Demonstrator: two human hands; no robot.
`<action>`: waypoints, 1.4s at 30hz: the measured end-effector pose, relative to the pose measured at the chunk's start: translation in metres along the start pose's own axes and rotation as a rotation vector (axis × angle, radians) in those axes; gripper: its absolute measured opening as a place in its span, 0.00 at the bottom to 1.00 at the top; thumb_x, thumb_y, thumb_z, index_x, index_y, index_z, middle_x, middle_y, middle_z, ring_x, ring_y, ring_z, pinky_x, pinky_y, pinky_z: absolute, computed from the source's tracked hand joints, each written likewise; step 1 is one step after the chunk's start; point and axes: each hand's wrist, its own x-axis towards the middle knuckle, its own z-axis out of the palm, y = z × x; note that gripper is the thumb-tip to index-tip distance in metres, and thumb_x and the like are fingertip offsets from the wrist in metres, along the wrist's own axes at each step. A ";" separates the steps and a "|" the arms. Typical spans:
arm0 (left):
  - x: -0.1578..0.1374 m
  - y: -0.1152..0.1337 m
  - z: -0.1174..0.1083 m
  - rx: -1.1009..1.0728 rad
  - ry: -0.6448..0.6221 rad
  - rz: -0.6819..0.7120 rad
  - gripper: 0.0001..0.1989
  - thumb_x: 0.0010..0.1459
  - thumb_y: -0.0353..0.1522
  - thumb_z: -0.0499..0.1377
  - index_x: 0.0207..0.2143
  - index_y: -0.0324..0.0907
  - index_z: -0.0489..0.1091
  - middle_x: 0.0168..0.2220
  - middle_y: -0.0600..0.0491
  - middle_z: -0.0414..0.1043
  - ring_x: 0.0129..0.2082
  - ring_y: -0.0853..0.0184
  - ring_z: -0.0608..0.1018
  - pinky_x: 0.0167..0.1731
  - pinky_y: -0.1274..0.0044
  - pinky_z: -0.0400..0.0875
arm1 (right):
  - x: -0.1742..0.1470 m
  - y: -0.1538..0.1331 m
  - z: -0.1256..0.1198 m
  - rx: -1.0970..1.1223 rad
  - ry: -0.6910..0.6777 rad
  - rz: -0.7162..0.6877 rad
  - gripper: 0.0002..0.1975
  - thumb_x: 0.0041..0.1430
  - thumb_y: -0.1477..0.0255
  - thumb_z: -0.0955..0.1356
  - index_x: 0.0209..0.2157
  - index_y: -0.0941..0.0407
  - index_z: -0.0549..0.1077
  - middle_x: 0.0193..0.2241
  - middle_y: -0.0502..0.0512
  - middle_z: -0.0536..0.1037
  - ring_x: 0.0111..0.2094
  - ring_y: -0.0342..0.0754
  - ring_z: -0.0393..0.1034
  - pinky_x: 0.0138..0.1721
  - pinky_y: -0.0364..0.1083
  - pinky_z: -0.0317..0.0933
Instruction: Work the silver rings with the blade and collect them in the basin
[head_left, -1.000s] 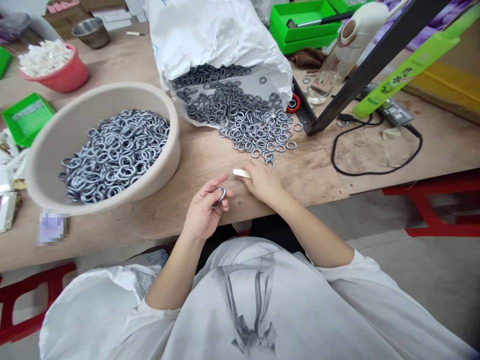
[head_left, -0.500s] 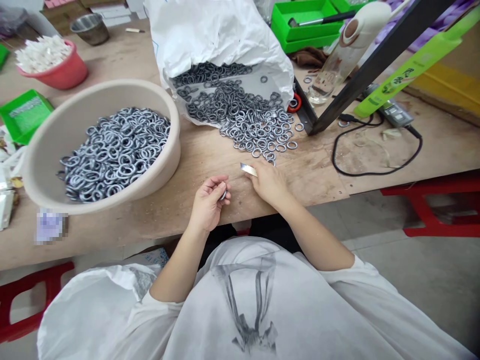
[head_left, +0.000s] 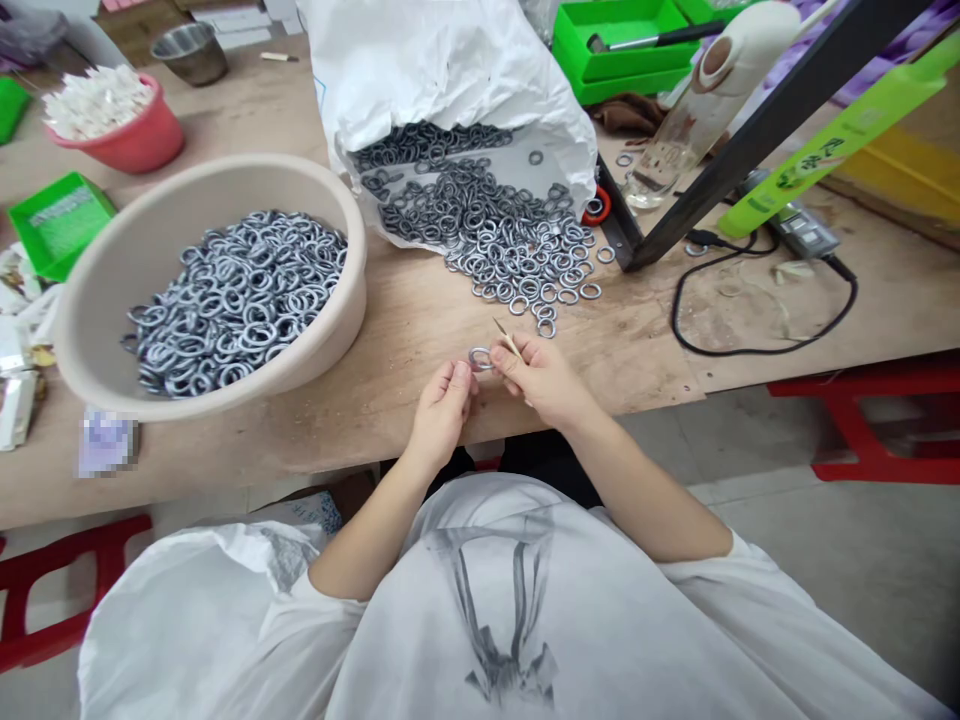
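Between my two hands is a grey ring (head_left: 480,357), above the near part of the table. My left hand (head_left: 444,405) is closed, pinching the ring's left side between thumb and fingers. A small knife (head_left: 508,338) with a pale handle and narrow blade is held in my closed right hand (head_left: 541,380), whose fingers are also at the ring's right side. Just beyond my hands, loose grey rings (head_left: 517,250) spill out of a white sack (head_left: 450,70). To the left, a large beige basin (head_left: 341,330) holds a heap of similar rings.
A black metal frame (head_left: 705,190) stands at the right, beside a clear bottle (head_left: 664,165) and a black cable (head_left: 679,320). Green trays (head_left: 600,85) lie at the back. A red bowl (head_left: 161,135) of white pieces is far left. Red stools (head_left: 885,430) stand below the table edge.
My left hand has moved slightly right and forward, bringing the ring out to its fingertips. My right hand has turned the knife, and its fingers now meet the ring.
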 end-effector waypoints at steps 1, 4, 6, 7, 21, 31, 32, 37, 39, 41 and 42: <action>-0.001 -0.001 0.003 -0.022 0.001 0.028 0.22 0.52 0.51 0.65 0.30 0.41 0.69 0.23 0.58 0.62 0.19 0.77 0.60 0.16 0.82 0.54 | -0.005 -0.002 0.007 0.116 -0.010 0.008 0.20 0.58 0.51 0.68 0.30 0.55 0.68 0.22 0.45 0.69 0.20 0.40 0.58 0.23 0.42 0.56; -0.003 0.000 0.008 -0.093 0.034 0.099 0.23 0.50 0.51 0.67 0.26 0.41 0.65 0.22 0.59 0.59 0.20 0.76 0.59 0.18 0.82 0.57 | -0.018 -0.008 0.022 0.201 -0.002 -0.040 0.17 0.55 0.56 0.72 0.33 0.54 0.70 0.25 0.46 0.72 0.24 0.41 0.65 0.28 0.42 0.62; -0.005 0.003 0.008 -0.111 0.015 0.083 0.23 0.51 0.50 0.67 0.26 0.41 0.65 0.21 0.60 0.57 0.19 0.76 0.58 0.19 0.82 0.57 | -0.022 -0.010 0.023 0.166 -0.020 -0.095 0.15 0.55 0.61 0.73 0.39 0.54 0.72 0.29 0.47 0.74 0.29 0.42 0.70 0.34 0.42 0.66; -0.006 0.004 0.007 -0.113 -0.009 0.059 0.22 0.51 0.49 0.67 0.26 0.41 0.65 0.20 0.60 0.56 0.19 0.76 0.58 0.18 0.82 0.56 | -0.022 -0.011 0.022 0.145 -0.038 -0.121 0.15 0.55 0.63 0.73 0.42 0.54 0.72 0.31 0.47 0.75 0.31 0.43 0.71 0.35 0.43 0.67; -0.011 0.021 0.010 -0.240 -0.092 -0.184 0.21 0.56 0.44 0.63 0.24 0.42 0.57 0.17 0.62 0.51 0.15 0.78 0.53 0.15 0.83 0.47 | -0.023 -0.019 0.004 -0.465 0.008 -0.300 0.18 0.67 0.56 0.61 0.31 0.55 0.70 0.27 0.51 0.71 0.30 0.45 0.65 0.34 0.44 0.57; -0.013 0.019 0.012 -0.229 -0.089 -0.163 0.20 0.55 0.42 0.63 0.22 0.42 0.57 0.17 0.62 0.51 0.15 0.78 0.52 0.16 0.83 0.48 | -0.028 -0.022 0.003 -0.695 -0.055 -0.408 0.23 0.70 0.57 0.57 0.25 0.55 0.65 0.26 0.51 0.70 0.27 0.43 0.58 0.31 0.44 0.49; -0.013 0.019 0.012 -0.230 -0.090 -0.163 0.20 0.55 0.41 0.63 0.22 0.42 0.57 0.17 0.62 0.51 0.15 0.78 0.52 0.15 0.83 0.48 | -0.028 -0.022 0.003 -0.690 -0.054 -0.415 0.23 0.70 0.57 0.57 0.25 0.55 0.65 0.26 0.51 0.70 0.27 0.43 0.59 0.31 0.44 0.49; -0.013 0.019 0.013 -0.211 -0.076 -0.166 0.20 0.55 0.41 0.63 0.22 0.42 0.57 0.17 0.62 0.50 0.15 0.78 0.52 0.15 0.83 0.49 | -0.031 -0.025 0.005 -0.701 -0.070 -0.419 0.22 0.70 0.58 0.57 0.26 0.55 0.67 0.25 0.52 0.71 0.27 0.43 0.60 0.30 0.44 0.48; -0.016 0.020 0.014 -0.202 -0.092 -0.174 0.21 0.54 0.43 0.64 0.22 0.42 0.57 0.17 0.62 0.49 0.15 0.78 0.51 0.15 0.83 0.48 | -0.029 -0.024 0.003 -0.700 -0.075 -0.402 0.23 0.70 0.57 0.57 0.26 0.55 0.67 0.24 0.51 0.71 0.26 0.43 0.60 0.30 0.44 0.48; -0.020 0.021 0.014 -0.190 -0.172 -0.186 0.22 0.55 0.45 0.63 0.21 0.42 0.57 0.16 0.62 0.49 0.15 0.78 0.51 0.15 0.83 0.47 | -0.023 -0.019 -0.005 -0.711 -0.028 -0.329 0.24 0.70 0.56 0.56 0.25 0.55 0.67 0.22 0.51 0.69 0.25 0.44 0.61 0.29 0.44 0.48; -0.022 0.023 0.013 -0.185 -0.223 -0.191 0.23 0.55 0.45 0.63 0.21 0.42 0.58 0.16 0.62 0.49 0.15 0.78 0.51 0.15 0.83 0.47 | -0.019 -0.016 -0.011 -0.731 0.025 -0.270 0.25 0.70 0.55 0.56 0.25 0.55 0.68 0.22 0.51 0.69 0.25 0.45 0.61 0.29 0.44 0.48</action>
